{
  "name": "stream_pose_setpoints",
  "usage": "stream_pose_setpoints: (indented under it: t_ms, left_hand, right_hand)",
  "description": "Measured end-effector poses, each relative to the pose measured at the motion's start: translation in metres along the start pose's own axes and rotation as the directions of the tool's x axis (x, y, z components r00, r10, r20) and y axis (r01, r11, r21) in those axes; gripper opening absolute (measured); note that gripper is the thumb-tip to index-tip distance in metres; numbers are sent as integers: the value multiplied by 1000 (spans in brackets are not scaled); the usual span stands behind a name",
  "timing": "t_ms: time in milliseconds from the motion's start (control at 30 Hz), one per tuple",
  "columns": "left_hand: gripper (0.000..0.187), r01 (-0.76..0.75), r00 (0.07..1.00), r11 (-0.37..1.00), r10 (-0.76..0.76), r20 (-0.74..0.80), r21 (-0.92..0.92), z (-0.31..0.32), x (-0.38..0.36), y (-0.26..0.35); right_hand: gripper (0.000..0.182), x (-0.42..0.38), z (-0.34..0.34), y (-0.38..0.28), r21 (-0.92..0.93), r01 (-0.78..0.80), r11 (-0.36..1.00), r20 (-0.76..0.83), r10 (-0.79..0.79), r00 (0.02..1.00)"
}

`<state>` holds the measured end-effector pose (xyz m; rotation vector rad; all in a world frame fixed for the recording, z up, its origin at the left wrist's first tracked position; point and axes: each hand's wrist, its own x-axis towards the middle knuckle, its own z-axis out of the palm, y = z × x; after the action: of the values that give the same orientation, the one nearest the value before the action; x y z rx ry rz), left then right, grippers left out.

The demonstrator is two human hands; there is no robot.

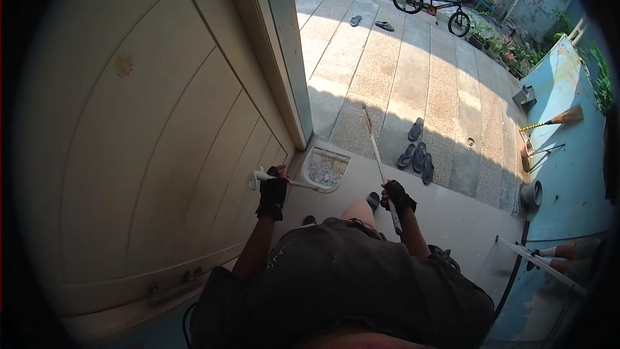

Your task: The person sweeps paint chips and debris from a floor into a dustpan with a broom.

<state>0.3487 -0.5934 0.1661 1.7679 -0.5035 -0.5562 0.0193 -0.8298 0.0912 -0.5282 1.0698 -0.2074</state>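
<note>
My left hand (274, 192), in a black fingerless glove, is closed around the pale handle of a dustpan (306, 171). The pan is tilted just above or on the pale tiles, and greyish debris (325, 174) lies in it. My right hand (396, 198), gloved the same way, grips a long thin white pole (376, 148) with an orange-brown stretch near its far tip. That pole slants forward over the paving. Its near end goes down beside my leg, and I cannot make out a head on it.
A cream door (148, 123) stands close on my left. Dark sandals (420, 155) lie on the paving ahead. A broom (562, 117) and a grey bucket (531, 194) are by the blue wall. A bicycle (431, 8) stands farther off. At right are a person's legs (558, 256).
</note>
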Motion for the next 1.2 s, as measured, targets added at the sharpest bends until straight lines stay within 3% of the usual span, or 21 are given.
stream_pose_setpoints:
  t_ms: [100,167,233,267,300,367,433,500,567,633,667,767,833,933,1033,1100,1133,1200]
  left_hand:
    - [21,-15,1000,999,15,-14,38,30,21,14]
    - [21,10,1000,1000,-10,-24,0,53,37,16]
    - [21,13,998,1000,-14,-59,-21,79,55,14]
    - [21,7,997,999,-10,-79,-35,93,66,15]
    - [21,16,996,999,-20,-92,-44,108,72,26]
    - [21,83,983,996,-86,-161,-23,134,84,46]
    - [21,91,978,992,-104,-179,-82,161,101,55]
    - [21,53,963,998,-46,-266,22,183,114,73]
    - [21,95,950,995,-90,-298,2,202,122,88]
    - [19,21,932,1000,-20,-361,-1,219,137,94]
    - [18,-4,926,996,-29,-376,-87,227,147,95]
    - [18,28,912,1000,-26,-409,0,243,188,91]
    - [19,-29,916,997,-2,-401,-70,251,212,87]
    - [20,-43,925,992,-5,-379,-118,272,253,96]
    - [21,17,930,998,-40,-365,-66,287,295,106]
    - [22,-13,943,1000,15,-334,7,303,319,121]
    - [22,35,944,999,-32,-327,2,311,330,128]
    - [22,31,945,999,-34,-325,-14,326,356,126]
  right_hand:
    - [14,30,-19,-43,103,-103,989,79,95,992]
    - [13,49,-31,-70,18,-84,996,45,83,996]
    - [13,63,-42,-102,-152,35,988,-21,-38,999]
    - [14,70,-45,-122,-124,-18,992,-38,13,999]
    - [15,60,-38,-143,-215,24,976,-72,-41,997]
    - [13,75,-53,-175,-150,-11,989,-8,10,1000]
    - [12,84,-60,-214,-206,-17,978,9,19,1000]
    - [11,99,-65,-251,-256,-30,966,27,38,999]
    - [11,118,-72,-282,-284,-60,957,69,83,994]
    - [11,136,-75,-310,-295,-22,955,115,58,992]
    - [11,145,-70,-325,-292,-17,956,115,53,992]
    - [11,181,-59,-367,-262,-42,964,127,78,989]
    - [12,207,-66,-384,-263,-58,963,188,110,976]
    - [12,213,-62,-411,-248,-65,966,105,93,990]
    - [14,225,-67,-437,-233,-52,971,89,75,993]
    - [14,239,-80,-451,-132,-75,988,41,81,996]
    - [10,254,-92,-457,-91,-90,992,75,97,992]
    - [9,248,-87,-482,-120,-42,992,39,47,998]
